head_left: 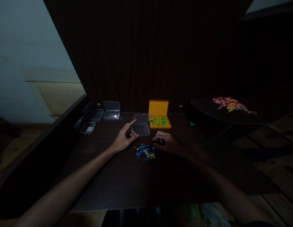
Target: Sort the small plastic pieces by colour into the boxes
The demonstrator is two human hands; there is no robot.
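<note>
Clear plastic box (142, 129) sits just beyond the blue-and-yellow pieces (146, 153); the left hand (122, 138) holds its side, thumb and fingers apart; the right hand (167, 143) curls beside them, contents impossible to tell; steady box, light pinches would serve best.

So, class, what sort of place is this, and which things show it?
Probably a dimly lit indoor room, perhaps in a home: there's a dark tabletop with clear plastic boxes on it, and a pale wall at the left.
</note>
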